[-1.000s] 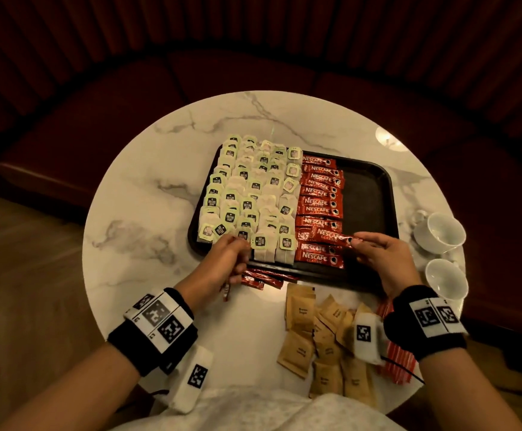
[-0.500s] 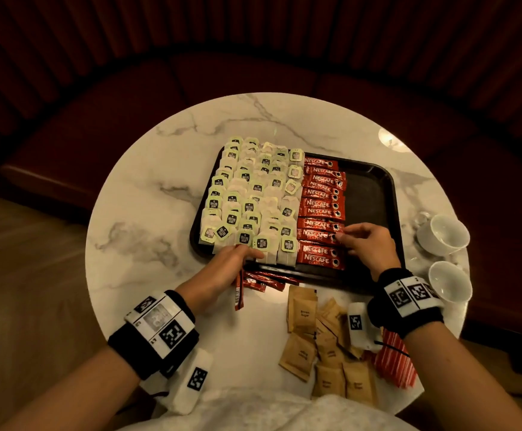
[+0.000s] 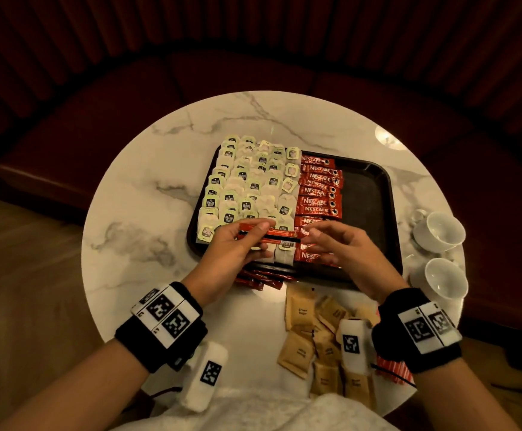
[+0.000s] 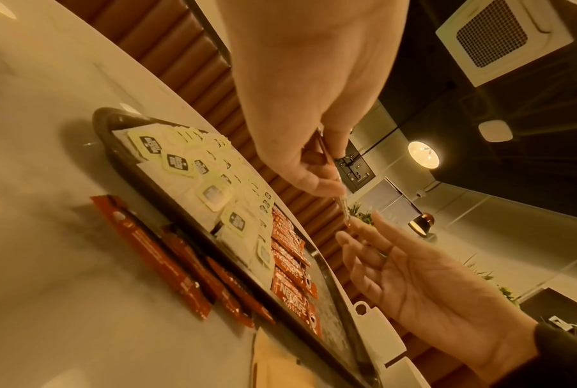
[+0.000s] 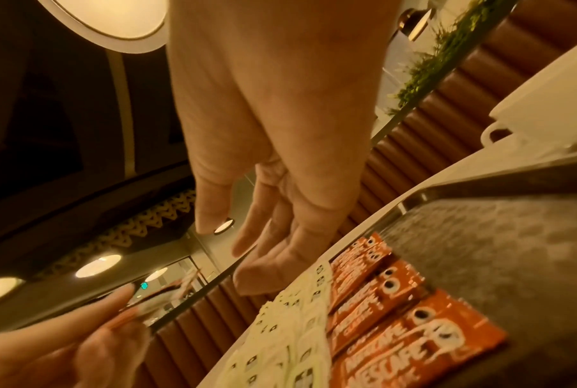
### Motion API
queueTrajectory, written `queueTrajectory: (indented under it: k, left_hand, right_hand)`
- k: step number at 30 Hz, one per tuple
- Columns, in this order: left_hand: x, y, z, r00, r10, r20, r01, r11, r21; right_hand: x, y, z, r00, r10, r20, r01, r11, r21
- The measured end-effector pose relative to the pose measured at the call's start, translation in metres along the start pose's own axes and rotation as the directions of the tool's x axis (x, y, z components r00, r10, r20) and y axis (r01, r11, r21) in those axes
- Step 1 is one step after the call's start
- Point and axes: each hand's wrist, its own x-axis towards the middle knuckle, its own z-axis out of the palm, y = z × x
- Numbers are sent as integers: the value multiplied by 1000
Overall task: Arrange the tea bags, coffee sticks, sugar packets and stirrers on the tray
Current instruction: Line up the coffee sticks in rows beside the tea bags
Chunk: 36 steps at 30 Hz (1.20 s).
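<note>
Two hands over tray [image 3: 374, 194]: left hand [image 3: 237, 247] pinches coffee stick [image 3: 269, 236], right hand [image 3: 343, 247] spread.

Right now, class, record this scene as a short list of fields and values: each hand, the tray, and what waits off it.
left hand: holds a coffee stick over the tray
right hand: open, fingers at the stick's end
tray: tea bags left, coffee sticks middle, right part bare
off tray: sugar packets, loose coffee sticks, stirrers
beside tray: two cups
</note>
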Motion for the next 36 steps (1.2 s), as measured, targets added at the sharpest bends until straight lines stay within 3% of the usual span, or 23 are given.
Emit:
queueTrajectory:
  k: [3, 7, 9, 11, 14, 18, 21, 27, 31, 33, 36]
  left_hand:
    - [-1, -1, 1, 1000, -16, 12, 16, 1000, -11]
    - [-2, -3, 1, 1000, -1, -18, 0, 999, -49]
    - [-1, -3, 0, 996, -19, -83, 7, 990, -140]
    - [0, -2, -1, 991, -64, -118, 34, 971, -236]
    - [0, -3, -3, 994, -79, -81, 54, 959, -277]
    - [2, -3, -2, 996, -42, -78, 18, 956, -294]
    - [5, 0, -3, 992, 8, -123, -34, 977, -210]
    - [6, 2, -5, 995, 77, -64, -76, 997, 24]
    - [4, 3, 2, 993, 118, 8, -118, 986, 121]
    - [2, 1, 6, 994, 110, 21, -112, 986, 126]
    - [-1, -4, 7, 998, 36, 45, -41, 992, 123]
  right_hand:
    - [-2, 4, 14, 997, -18, 73, 15, 999, 46]
    - [-5, 7, 24, 984, -180, -17, 181, 982, 58]
    - [-5, 10, 25, 939, -327, -108, 326, 945, -24]
    - [-6, 13, 27, 857, -487, -169, 464, 872, -157]
    - [-6, 19, 29, 804, -569, -173, 532, 818, -217]
    - [-6, 28, 30, 848, -528, -55, 502, 831, -241]
    - [-10, 27, 30, 902, -432, 19, 427, 885, -186]
    - [-8, 19, 23, 929, -359, -88, 333, 916, -222]
    - [-6, 14, 26, 984, -160, 76, 167, 981, -99]
    - [-7, 13, 29, 982, -129, 137, 141, 987, -81]
    - [-7, 15, 30, 988, -126, 87, 131, 990, -50]
